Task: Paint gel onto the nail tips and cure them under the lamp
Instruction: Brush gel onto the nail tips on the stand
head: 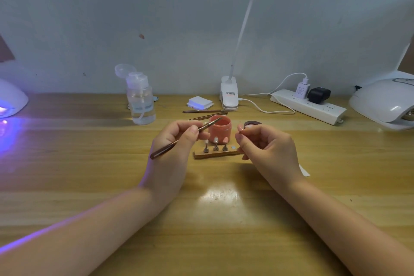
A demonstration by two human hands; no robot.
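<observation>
Left hand (177,141) grips a brush (186,138), fingers pinched round the handle mid-shaft; bristle end points up-right, over the rim of the open pink jar (220,129). Right hand (266,143) holds a nail tip (240,129) pinched between thumb and forefinger, raised just right of the jar; whether it sits on a stand, can't tell. Jar lid (252,123) lies behind the right hand.

In front of the jar, a strip holder (215,154) on the bench (112,163) carries three stands, each with a nail tip on top; one bare round slot at its right end.

Lit lamp (11,98) at far left, glowing purple. Second lamp (385,101) at far right, unlit. Pump bottle (140,98), lid flipped open, left of centre rear. Two more brushes (208,111) lie behind the jar. Wipes (199,102), desk-light base (229,94), power strip (309,105) along the back.
</observation>
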